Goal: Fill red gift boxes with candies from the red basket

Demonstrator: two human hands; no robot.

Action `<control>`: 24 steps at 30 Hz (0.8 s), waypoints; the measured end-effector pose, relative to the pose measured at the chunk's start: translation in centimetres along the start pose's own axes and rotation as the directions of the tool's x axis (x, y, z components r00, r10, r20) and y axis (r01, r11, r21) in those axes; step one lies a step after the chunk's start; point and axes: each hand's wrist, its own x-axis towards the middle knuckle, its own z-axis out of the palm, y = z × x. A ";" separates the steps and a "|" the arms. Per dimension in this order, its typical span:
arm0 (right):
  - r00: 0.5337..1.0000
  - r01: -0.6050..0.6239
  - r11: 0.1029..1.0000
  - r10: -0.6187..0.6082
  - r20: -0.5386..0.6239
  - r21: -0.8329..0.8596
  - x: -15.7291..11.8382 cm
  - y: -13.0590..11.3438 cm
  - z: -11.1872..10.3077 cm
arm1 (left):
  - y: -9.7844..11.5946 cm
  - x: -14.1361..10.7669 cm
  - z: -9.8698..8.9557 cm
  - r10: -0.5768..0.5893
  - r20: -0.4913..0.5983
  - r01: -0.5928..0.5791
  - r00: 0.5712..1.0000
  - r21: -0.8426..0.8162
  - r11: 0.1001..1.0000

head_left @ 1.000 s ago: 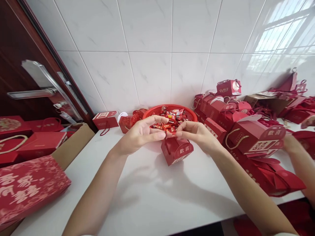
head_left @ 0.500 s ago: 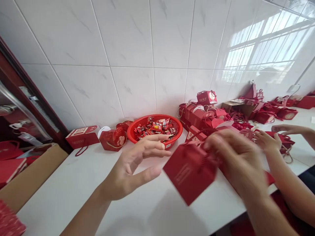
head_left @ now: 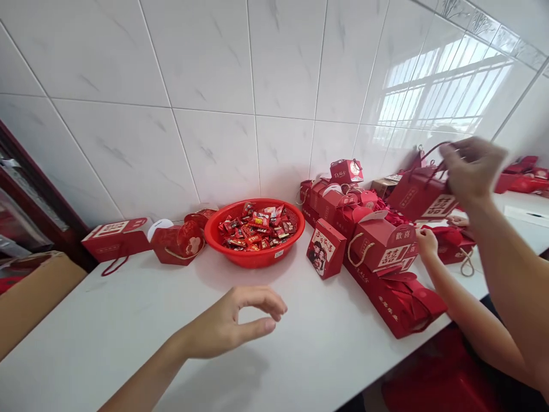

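Note:
My left hand (head_left: 231,320) hangs over the white table in front of the red plastic basket (head_left: 253,260), fingers curved and holding nothing. The basket is heaped with red-wrapped candies (head_left: 253,230). My right hand (head_left: 472,169), blurred by motion, is raised at the right and grips the cord handle of a red gift box (head_left: 418,194). The box swings in the air above the stacked boxes, and its lower part is in plain view.
A white table (head_left: 128,309) runs along a white tiled wall (head_left: 206,131). Red gift boxes (head_left: 330,200) are piled to the right, and a co-worker's hand (head_left: 426,241) reaches among them. A red heart-decorated box (head_left: 178,243) and a flat red box (head_left: 115,239) stand left of the basket.
My right hand has lifted the red box up and to the right. My left hand has dropped lower, away from the basket, and the view has turned slightly.

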 end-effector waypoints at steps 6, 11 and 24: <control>0.953 -0.087 0.996 0.091 0.288 -0.026 -2.6 5.0 6.0 | -1.5 -1.9 1.2 -0.133 0.032 0.132 0.991 0.015 0.991; 0.933 -0.065 0.998 0.059 0.354 0.002 -5.0 6.7 8.6 | -1.9 -3.0 0.7 -0.178 -0.049 0.177 0.983 -0.011 0.984; 0.839 0.053 0.950 0.125 0.529 -0.309 -4.8 7.1 6.3 | -3.3 -3.1 0.3 -0.186 -0.055 0.185 0.981 -0.026 0.982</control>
